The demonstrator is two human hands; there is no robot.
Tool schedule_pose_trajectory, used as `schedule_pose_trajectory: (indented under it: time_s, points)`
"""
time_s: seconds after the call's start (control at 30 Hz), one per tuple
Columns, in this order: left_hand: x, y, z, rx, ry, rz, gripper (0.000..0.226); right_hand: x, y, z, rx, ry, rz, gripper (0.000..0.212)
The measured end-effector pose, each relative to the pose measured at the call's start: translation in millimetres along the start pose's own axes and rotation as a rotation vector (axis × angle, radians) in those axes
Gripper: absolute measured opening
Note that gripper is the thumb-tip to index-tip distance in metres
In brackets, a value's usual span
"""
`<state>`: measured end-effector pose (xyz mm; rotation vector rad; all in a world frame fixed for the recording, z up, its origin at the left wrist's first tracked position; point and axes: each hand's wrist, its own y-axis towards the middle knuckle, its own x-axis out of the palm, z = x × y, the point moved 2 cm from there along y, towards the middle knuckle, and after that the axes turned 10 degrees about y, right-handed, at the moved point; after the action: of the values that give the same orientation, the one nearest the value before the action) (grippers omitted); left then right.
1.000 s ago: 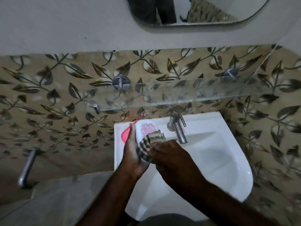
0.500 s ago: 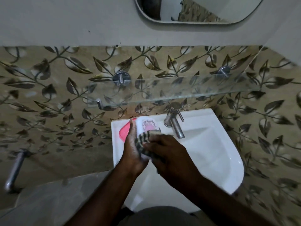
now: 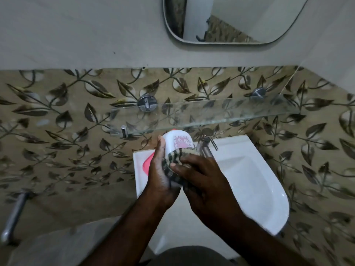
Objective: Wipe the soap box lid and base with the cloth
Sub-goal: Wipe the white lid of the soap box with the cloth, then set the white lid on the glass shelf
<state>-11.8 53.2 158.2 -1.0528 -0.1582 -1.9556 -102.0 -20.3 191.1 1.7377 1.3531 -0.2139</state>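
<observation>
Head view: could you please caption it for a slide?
Left hand holds the white soap box lid over the sink; right hand presses a checked cloth on it.

My left hand [image 3: 159, 175] holds the soap box lid [image 3: 177, 144] over the back left corner of the sink [image 3: 259, 189], with the cloth [image 3: 174, 162] between lid and right hand [image 3: 203, 181]. The soap box base [image 3: 147, 164] lies on the sink ledge, left of my left hand. The tap [image 3: 206, 144] stands right of the lid, below the glass shelf [image 3: 211, 114].
</observation>
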Motion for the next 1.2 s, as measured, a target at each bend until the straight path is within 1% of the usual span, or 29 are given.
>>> schedule_pose_trajectory:
  time_s: [0.07,0.13,0.23,0.3,0.37,0.43,0.5,0.53,0.6,0.67,0.7,0.77,0.87,0.93,1.0,1.03,1.07,1.1,1.13,1.2]
  points:
    - [7,1,2,0.013,-0.023,-0.026,0.059,-1,17,5,0.001,-0.024,0.027,0.044]
    - [15,0,2,0.006,-0.022,-0.049,0.056,-6,33,18,0.059,-0.031,0.118,0.049]
    - [24,-5,4,0.016,0.042,-0.043,0.057,-19,35,32,0.201,0.086,0.277,0.048]
    - [25,-5,8,0.06,0.061,-0.03,0.055,-20,18,30,0.219,0.143,0.274,0.045]
    - [25,-2,16,0.093,0.054,-0.01,0.056,-16,3,16,0.151,0.161,0.184,0.042]
    - [25,0,18,0.085,0.068,0.01,0.064,-13,2,0,0.072,0.141,0.106,0.044]
    - [28,-2,14,0.066,0.071,-0.01,0.061,-15,16,-5,-0.022,0.051,0.099,0.045]
    - [30,-4,12,0.064,0.065,-0.007,0.056,-18,24,-1,-0.033,0.039,0.123,0.045]
    - [35,-9,4,0.055,0.063,-0.003,0.049,-27,36,12,0.022,0.08,0.177,0.047]
    - [42,-13,-2,0.028,0.063,-0.013,0.048,-34,40,26,0.069,0.114,0.196,0.05]
    - [43,-13,-4,0.021,0.054,-0.014,0.05,-35,39,27,0.062,0.114,0.185,0.052]
    - [44,-13,-3,0.037,0.018,-0.031,0.052,-35,29,23,-0.038,0.061,0.134,0.05]
    - [47,-11,7,0.039,0.029,-0.073,0.062,-37,7,21,-0.235,0.028,0.051,0.032]
    - [52,-5,11,0.012,0.069,-0.063,0.066,-45,-3,31,-0.295,0.077,0.055,0.032]
    - [59,7,9,0.006,0.09,-0.03,0.066,-55,-8,50,-0.306,0.076,0.061,0.032]
    - [61,14,8,0.01,0.083,-0.012,0.066,-58,-8,63,-0.279,0.062,0.054,0.033]
    - [66,22,7,0.018,0.08,0.002,0.063,-62,-6,75,-0.215,0.053,0.043,0.038]
    - [69,30,5,0.034,0.08,0.025,0.059,-64,-6,88,-0.108,0.088,0.049,0.047]
    - [73,38,5,0.051,0.083,0.044,0.054,-67,-6,101,0.047,0.178,0.094,0.051]
    - [80,50,6,0.094,0.138,0.062,0.046,-72,-8,121,0.41,0.464,0.265,0.042]
